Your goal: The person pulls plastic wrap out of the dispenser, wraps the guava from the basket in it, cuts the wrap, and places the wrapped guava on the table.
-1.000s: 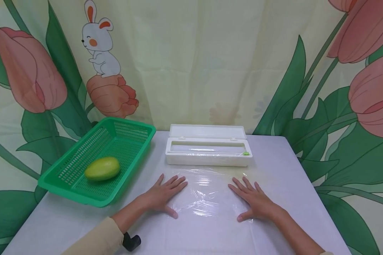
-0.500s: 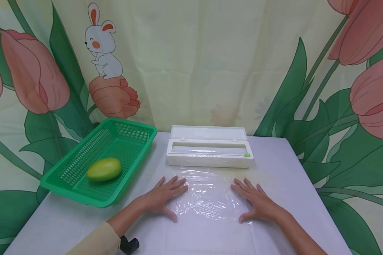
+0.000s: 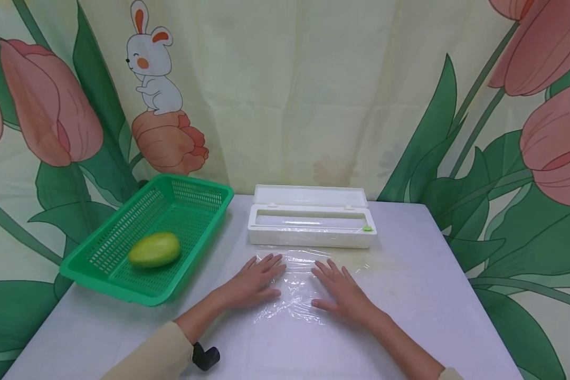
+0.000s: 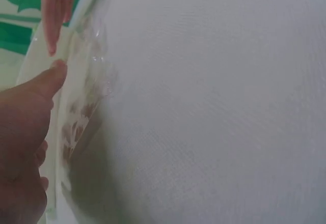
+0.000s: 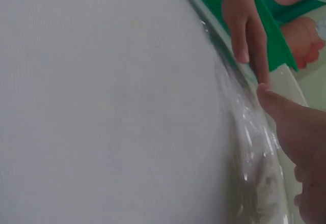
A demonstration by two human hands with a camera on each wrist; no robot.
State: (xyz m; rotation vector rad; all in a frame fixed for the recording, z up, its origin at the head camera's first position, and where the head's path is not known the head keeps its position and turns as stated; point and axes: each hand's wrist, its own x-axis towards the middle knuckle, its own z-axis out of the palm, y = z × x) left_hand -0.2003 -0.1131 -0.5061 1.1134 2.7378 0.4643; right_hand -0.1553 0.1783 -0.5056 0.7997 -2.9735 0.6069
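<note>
A sheet of clear plastic wrap [image 3: 294, 295] lies wrinkled and shiny on the white-covered table, running out from the front of a white wrap dispenser box [image 3: 309, 240]. The box's lid [image 3: 311, 196] stands raised, and a roll shows inside. My left hand [image 3: 256, 282] is over the sheet's left side, fingers spread and fairly straight. On the other side my right hand [image 3: 344, 295] is held the same way, fingers pointing toward the box. Both wrist views show the thumbs extended and nothing gripped; the plastic wrap [image 4: 84, 107] shines beneath my left hand.
To the left stands a green plastic basket [image 3: 204, 240] with a yellow-green oval melon-like fruit [image 3: 154, 250] in it. A small green slider [image 3: 367, 228] sits at the box's right end. Behind the table hangs a curtain [image 3: 285, 95] printed with tulips and a rabbit.
My hands have come closer together, the right one moving left and the left one slightly right and forward. Between them the wrap's visible glossy area is narrower. Box, basket and fruit have stayed put.
</note>
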